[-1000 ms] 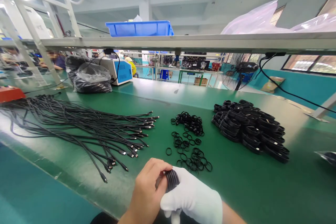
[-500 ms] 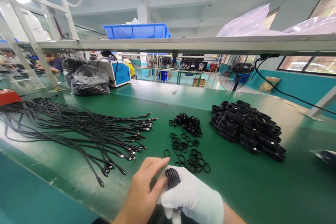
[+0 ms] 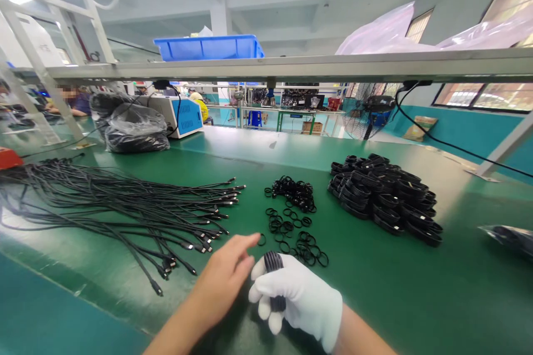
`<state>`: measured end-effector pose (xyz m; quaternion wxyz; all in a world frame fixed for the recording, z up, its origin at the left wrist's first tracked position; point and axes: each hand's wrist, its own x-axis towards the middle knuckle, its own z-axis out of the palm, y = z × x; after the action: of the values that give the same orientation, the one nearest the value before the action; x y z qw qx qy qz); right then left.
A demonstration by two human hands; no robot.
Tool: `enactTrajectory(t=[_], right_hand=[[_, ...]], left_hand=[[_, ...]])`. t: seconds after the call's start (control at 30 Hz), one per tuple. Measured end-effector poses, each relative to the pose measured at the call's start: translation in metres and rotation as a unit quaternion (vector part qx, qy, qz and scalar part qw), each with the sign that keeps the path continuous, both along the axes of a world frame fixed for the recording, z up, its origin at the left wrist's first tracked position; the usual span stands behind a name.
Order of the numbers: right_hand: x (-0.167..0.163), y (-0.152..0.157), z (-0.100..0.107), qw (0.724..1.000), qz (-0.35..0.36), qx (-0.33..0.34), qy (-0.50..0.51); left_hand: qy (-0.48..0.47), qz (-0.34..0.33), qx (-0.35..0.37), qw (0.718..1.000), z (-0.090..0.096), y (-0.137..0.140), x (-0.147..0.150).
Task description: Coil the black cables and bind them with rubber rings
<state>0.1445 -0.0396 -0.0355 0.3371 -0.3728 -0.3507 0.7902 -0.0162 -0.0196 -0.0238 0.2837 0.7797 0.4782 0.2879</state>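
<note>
The bare left hand [image 3: 225, 270], thumb and forefinger parted, moves clear of the coiled black cable [image 3: 273, 261], clasped in the white-gloved right hand [image 3: 300, 292]

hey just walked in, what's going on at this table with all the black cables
Someone's gloved right hand holds a coiled black cable above the green table. Their bare left hand is open, with a fingertip right by a single black ring; whether it touches is unclear. More black rings lie beyond the hands. Uncoiled cables spread out on the left, and a pile of coiled bundles sits on the right.
</note>
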Motion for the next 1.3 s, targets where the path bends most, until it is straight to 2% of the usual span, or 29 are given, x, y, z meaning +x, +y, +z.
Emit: enactTrajectory(t=[0.13,0.33,0.47,0.6,0.7,0.77,0.83,0.9,0.97,1.03,1.07,1.17,1.23,1.3], right_hand=[[0.009,0.005,0.001,0.997,-0.059,-0.044,0.026],[0.017,0.012,0.007,0.991,-0.127,-0.039,0.011],[0.014,0.012,0.009,0.987,-0.152,0.01,-0.05],[0.009,0.013,0.013,0.953,-0.235,0.088,-0.168],[0.006,0.013,0.01,0.937,-0.238,0.14,-0.213],[0.005,0.012,0.004,0.919,-0.24,0.19,-0.248],[0.004,0.01,0.0,0.886,-0.252,0.235,-0.311],[0.002,0.007,-0.001,0.853,-0.249,0.261,-0.378],[0.001,0.004,0.001,0.836,-0.232,0.277,-0.412],[-0.001,0.001,0.004,0.834,-0.215,0.298,-0.412],[-0.001,-0.001,0.005,0.832,-0.212,0.308,-0.41],[-0.002,-0.004,0.005,0.822,-0.213,0.332,-0.412],[-0.002,-0.005,0.005,0.821,-0.212,0.336,-0.411],[-0.001,-0.005,0.007,0.834,-0.203,0.329,-0.394]], left_hand=[[0.046,0.066,-0.026,0.996,0.005,0.036,-0.008],[0.083,0.041,-0.038,0.995,-0.01,0.051,0.016],[0.04,0.045,-0.067,0.996,-0.015,0.048,0.025],[-0.05,0.015,-0.146,0.988,-0.007,0.033,0.023],[-0.157,-0.008,-0.226,0.961,-0.006,0.014,0.026],[-0.255,-0.006,-0.288,0.923,-0.006,0.003,0.029],[-0.326,0.007,-0.327,0.887,-0.004,-0.007,0.031],[-0.35,0.009,-0.334,0.875,0.002,-0.013,0.03],[-0.361,-0.02,-0.338,0.869,0.01,-0.017,0.025],[-0.336,-0.06,-0.336,0.878,0.017,-0.016,0.019],[-0.3,-0.068,-0.326,0.894,0.018,-0.013,0.015],[-0.118,-0.058,-0.255,0.958,0.018,-0.002,0.007],[0.004,-0.066,-0.2,0.978,0.019,0.003,0.002],[0.09,-0.08,-0.144,0.982,0.025,0.005,-0.001]])
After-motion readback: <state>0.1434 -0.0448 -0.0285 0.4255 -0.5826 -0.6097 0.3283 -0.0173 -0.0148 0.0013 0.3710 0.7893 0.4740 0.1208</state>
